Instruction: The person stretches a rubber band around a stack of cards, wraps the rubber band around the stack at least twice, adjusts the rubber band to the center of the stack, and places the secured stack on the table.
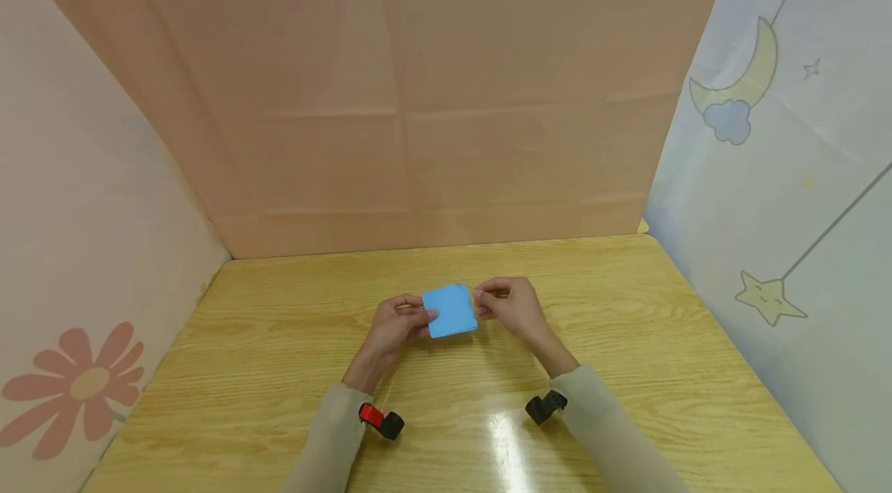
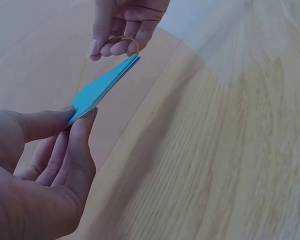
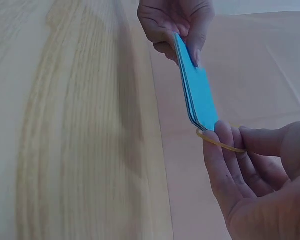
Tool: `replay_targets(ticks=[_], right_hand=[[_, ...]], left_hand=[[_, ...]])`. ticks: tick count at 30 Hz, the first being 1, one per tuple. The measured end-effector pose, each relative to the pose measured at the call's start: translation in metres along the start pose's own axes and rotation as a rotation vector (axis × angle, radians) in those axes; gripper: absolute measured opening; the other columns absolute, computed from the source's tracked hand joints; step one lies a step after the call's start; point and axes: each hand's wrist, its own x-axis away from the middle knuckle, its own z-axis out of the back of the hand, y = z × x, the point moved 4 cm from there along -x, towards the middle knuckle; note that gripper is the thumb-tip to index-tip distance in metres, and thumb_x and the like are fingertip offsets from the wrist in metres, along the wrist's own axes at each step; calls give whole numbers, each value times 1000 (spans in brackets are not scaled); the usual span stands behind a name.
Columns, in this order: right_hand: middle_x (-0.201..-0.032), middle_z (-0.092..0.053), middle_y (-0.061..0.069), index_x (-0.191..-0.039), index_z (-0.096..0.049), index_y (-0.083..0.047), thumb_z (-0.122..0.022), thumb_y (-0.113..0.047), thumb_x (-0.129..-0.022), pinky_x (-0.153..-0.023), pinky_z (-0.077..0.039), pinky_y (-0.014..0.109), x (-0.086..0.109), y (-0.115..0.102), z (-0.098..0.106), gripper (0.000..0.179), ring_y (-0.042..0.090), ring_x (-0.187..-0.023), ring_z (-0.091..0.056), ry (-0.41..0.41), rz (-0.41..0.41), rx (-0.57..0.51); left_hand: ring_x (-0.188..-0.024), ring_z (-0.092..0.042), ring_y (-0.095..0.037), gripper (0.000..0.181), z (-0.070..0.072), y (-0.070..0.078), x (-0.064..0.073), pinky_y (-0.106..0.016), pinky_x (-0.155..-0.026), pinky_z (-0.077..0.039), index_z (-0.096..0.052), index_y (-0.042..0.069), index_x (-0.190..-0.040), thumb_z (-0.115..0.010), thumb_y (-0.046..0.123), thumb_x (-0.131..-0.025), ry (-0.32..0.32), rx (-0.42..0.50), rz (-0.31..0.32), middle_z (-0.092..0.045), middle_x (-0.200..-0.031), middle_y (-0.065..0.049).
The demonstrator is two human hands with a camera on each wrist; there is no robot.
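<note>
A thin stack of light blue square cards (image 1: 449, 313) with rounded corners is held just above the table. My left hand (image 1: 393, 328) pinches its left edge, thumb on the upper face and fingers beneath. At the opposite edge, my right hand (image 1: 517, 311) pinches a thin yellow rubber band (image 3: 221, 144) between thumb and fingers. The band curves from the thumb to the near corner of the cards (image 3: 199, 95). In the left wrist view the rubber band (image 2: 126, 37) bows over the stack's end, and a faint strand runs down toward the left thumb. How far it goes round underneath is hidden.
A wood-grain table (image 1: 279, 369) lies under both hands. A plain peach-coloured sheet (image 1: 432, 90) stands along its back edge. Patterned white sheets flank it, one with a flower (image 1: 87, 385), the other with a moon (image 1: 749, 75) and star. Each wrist wears a small black camera (image 1: 546, 405).
</note>
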Motion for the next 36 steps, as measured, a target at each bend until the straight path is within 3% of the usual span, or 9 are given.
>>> replay_targets(ticks=[7,12,18,23,28,36], right_hand=[[-99,-76,25,-111,-75,7,-69,-9,-102,-83,-66,51,5,3,-1,20,38,-88,-77,-32,14,26],[-101,-74,31,-112,-74,8,-67,-11,-104,-84,-65,52,9,6,-5,22,46,-92,-74,-100,53,50],[-100,-71,35,-113,-70,11,-61,-8,-105,-83,-65,53,13,7,-12,23,31,-83,-75,-193,78,80],[-91,-72,25,-113,-70,10,-62,-14,-107,-80,-66,49,16,12,-14,26,37,-81,-75,-220,68,82],[-91,-73,25,-112,-70,10,-57,-27,-110,-81,-66,46,18,17,-18,39,44,-84,-74,-242,40,53],[-92,-73,24,-114,-67,16,-50,-25,-113,-81,-67,43,21,23,-21,44,34,-80,-75,-270,0,21]], left_hand=[[-66,-68,-13,18,5,5,-1,-26,-65,-61,-63,-1,-107,-74,-2,-94,34,48,-48,-74,-82,-1],[-64,-67,-13,16,7,8,-3,-26,-65,-60,-64,-1,-104,-74,-5,-93,84,95,-54,-73,-78,0],[-66,-70,-12,17,9,13,-3,-26,-65,-61,-65,-1,-105,-75,-5,-93,137,124,-51,-76,-80,0],[-67,-72,-12,16,10,18,-2,-26,-67,-61,-65,-1,-106,-74,-5,-94,148,129,-69,-75,-81,0],[-65,-70,-11,15,15,22,-4,-25,-65,-59,-64,1,-103,-75,-4,-93,181,145,-87,-75,-80,1],[-63,-69,-10,16,19,27,-5,-25,-64,-60,-64,3,-101,-75,-5,-93,198,167,-92,-74,-77,3]])
